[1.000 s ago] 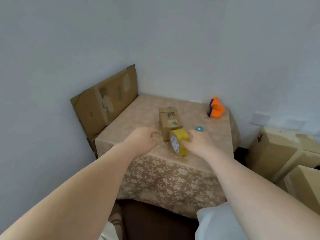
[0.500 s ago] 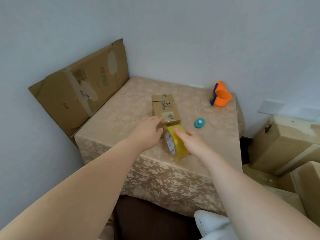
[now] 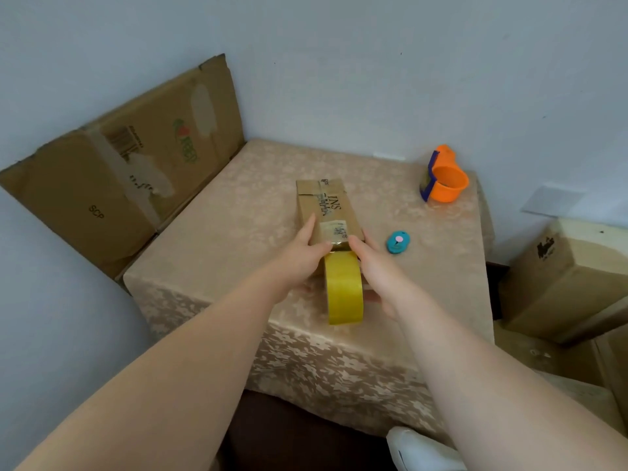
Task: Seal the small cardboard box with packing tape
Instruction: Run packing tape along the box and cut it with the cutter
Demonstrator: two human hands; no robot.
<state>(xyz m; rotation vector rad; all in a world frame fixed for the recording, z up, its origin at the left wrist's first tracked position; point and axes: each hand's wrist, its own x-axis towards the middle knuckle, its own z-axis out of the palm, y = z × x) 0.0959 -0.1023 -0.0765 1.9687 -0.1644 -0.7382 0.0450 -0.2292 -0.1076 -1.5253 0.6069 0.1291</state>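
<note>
Head view: the box (image 3: 325, 209) lies mid-surface (image 3: 238, 212). The left hand (image 3: 300, 254) has spread fingers (image 3: 310, 223): the index lies straight along the box's left side and the thumb presses its near edge. The roll (image 3: 344, 288) stands on edge just before the box, between both hands. The right hand (image 3: 375, 271) grips the roll's right side, thumb touching the box's near right corner.

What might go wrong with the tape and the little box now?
The tape roll stands on edge near the front of the table; if the right hand slips, it may roll off. Only the left hand steadies the small box, so pulling might drag it and lay the tape crooked.
</note>
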